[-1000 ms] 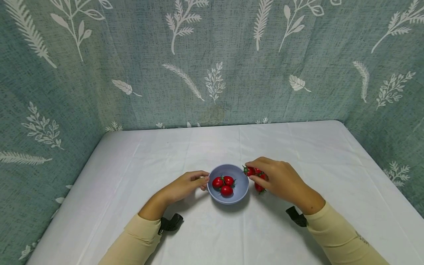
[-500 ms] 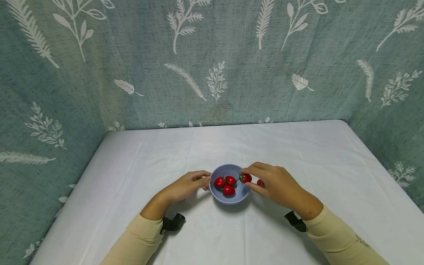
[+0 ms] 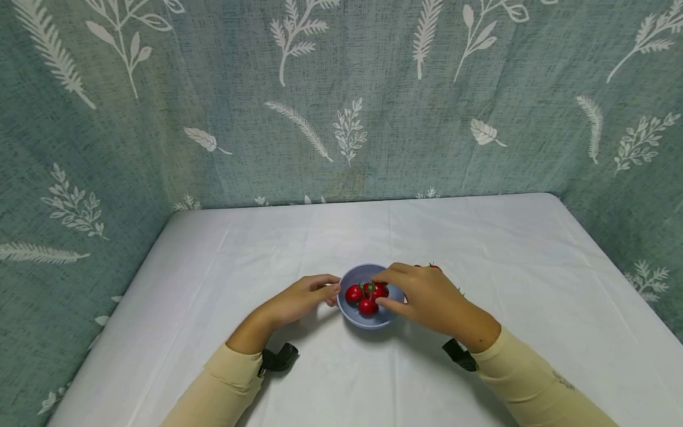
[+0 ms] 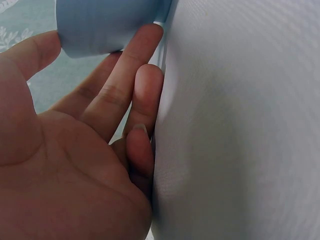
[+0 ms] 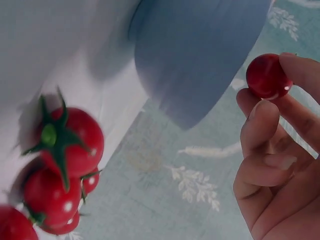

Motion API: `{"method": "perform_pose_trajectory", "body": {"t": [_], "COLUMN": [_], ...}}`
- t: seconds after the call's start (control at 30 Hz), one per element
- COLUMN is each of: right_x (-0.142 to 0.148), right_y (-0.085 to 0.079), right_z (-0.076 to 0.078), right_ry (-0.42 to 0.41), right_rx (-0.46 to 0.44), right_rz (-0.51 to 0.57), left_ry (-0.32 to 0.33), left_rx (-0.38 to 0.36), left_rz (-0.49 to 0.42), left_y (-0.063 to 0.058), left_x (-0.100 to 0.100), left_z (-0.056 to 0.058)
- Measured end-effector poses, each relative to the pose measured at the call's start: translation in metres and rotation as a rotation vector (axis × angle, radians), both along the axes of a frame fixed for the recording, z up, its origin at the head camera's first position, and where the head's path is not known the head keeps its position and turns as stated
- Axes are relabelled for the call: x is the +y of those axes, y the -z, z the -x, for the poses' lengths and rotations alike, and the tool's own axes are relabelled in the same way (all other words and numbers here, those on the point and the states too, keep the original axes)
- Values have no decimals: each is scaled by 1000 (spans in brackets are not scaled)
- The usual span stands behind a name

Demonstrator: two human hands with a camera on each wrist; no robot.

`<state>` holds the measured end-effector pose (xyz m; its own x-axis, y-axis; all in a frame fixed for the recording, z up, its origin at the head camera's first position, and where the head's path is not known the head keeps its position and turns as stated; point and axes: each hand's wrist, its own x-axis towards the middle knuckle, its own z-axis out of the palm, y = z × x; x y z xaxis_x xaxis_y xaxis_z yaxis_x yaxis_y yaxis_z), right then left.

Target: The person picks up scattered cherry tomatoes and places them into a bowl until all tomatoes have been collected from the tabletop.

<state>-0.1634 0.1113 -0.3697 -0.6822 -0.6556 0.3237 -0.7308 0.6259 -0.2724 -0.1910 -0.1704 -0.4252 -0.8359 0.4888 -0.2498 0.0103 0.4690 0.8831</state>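
A small blue bowl [image 3: 356,277] stands mid-table with several small red tomatoes [image 3: 353,294] inside. My left hand [image 3: 295,301] steadies its left side, fingers fairly straight, with thumb tip and fingertips against the outer wall [image 4: 95,25]. Over the bowl, my right hand [image 3: 429,299] pinches another tomato [image 5: 266,75] between thumb and fingers. In the head view that held tomato overlaps those in the bowl. More red tomatoes [image 5: 75,142] with green stems lie on the table right of the bowl, mostly hidden behind my right hand in the head view.
A white cloth [image 3: 256,249] covers the table. Green-blue fabric with pale leaf prints [image 3: 341,118] hangs behind it and along both sides. A black strap mount sits at each wrist, like the left mount [image 3: 280,357].
My right hand has carried a tomato leftward from the group beside the bowl to over the bowl's middle. The left hand keeps its place at the rim.
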Motion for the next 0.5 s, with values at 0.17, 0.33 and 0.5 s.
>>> {"method": "perform_pose_trajectory", "body": {"t": [0.17,0.33,0.5], "right_x": [-9,-15,-18], "right_y": [2,8,11], "right_z": [0,2,1], "right_ry": [-19,-40,-25], "right_rx": [-29,-33,-47], "right_rz": [-1,-5,-17], "left_ry": [3,4,5], "left_rx": [6,2,5], "left_rz": [7,14,23], "left_y": [0,1,2], "left_x": [-1,-2,-2], "left_z": [0,0,1]}}
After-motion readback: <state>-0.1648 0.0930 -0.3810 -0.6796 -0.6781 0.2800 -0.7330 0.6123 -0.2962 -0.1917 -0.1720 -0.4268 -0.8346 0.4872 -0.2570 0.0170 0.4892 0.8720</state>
